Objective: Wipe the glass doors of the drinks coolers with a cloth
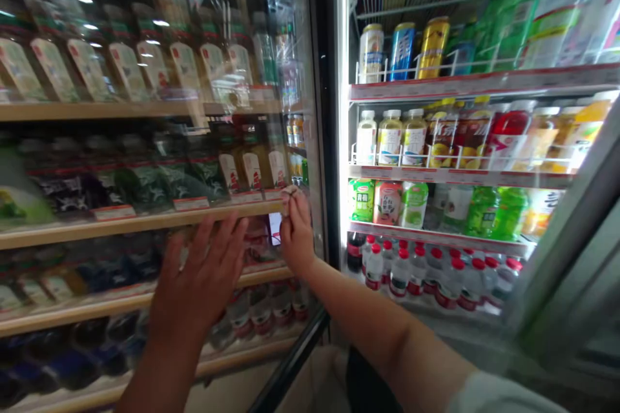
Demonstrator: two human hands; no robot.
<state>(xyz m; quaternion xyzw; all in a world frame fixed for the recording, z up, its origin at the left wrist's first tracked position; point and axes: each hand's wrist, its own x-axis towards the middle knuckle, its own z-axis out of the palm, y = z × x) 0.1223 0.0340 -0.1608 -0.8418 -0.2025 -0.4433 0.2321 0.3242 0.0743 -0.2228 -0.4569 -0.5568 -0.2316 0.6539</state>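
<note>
My left hand (201, 277) is open, its fingers stretched out flat in front of the glass door (299, 32). Whether its palm touches the glass, I cannot tell. My right hand (296, 232) reaches across to the right part of the same glass, with its fingers bent and close together. At its fingertips is a small pale pinkish bit, either something crumpled or a reflection; blur hides which. Through or in the glass appear shelves with rows of bottles (184, 68). A small bright rectangle (275, 229) shows just left of my right hand.
Right of the dark door frame (325, 110) stands a lit drinks fridge with cans (402, 51), juice bottles (390, 135), green bottles (482, 210) and small red-capped bottles (400, 271). A dark slanted bar (295, 358) runs below my right arm.
</note>
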